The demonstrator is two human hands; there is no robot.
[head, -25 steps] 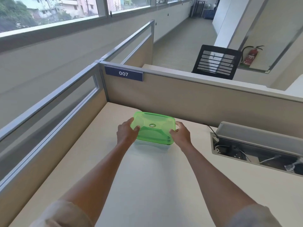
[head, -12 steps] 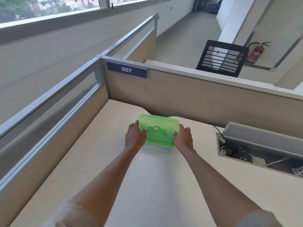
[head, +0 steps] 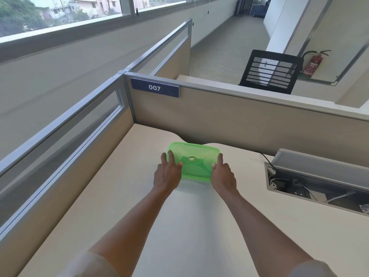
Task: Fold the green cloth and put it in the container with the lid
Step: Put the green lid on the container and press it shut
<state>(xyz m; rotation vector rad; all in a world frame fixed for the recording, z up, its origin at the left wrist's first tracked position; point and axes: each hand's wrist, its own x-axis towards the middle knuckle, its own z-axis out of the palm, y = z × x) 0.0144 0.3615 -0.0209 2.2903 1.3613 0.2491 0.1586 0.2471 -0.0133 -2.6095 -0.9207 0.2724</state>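
A clear container with a translucent green lid (head: 194,159) sits on the beige desk (head: 129,196), near the back partition. My left hand (head: 167,173) rests on the lid's left end, fingers spread over its top. My right hand (head: 222,174) holds the right end, thumb on the lid and index finger along its edge. The lid lies flat on the container. The green cloth is not visible; I cannot tell what is under the lid.
Cubicle partitions (head: 229,120) with a "007" plate (head: 154,87) enclose the desk at the back and left. An open cable tray (head: 319,184) with wires is sunk into the desk at the right. A black mesh chair (head: 269,72) stands beyond the partition.
Both hands have shifted from gripping the container's sides to lying on top of the lid's ends. The container has settled slightly farther back on the desk.
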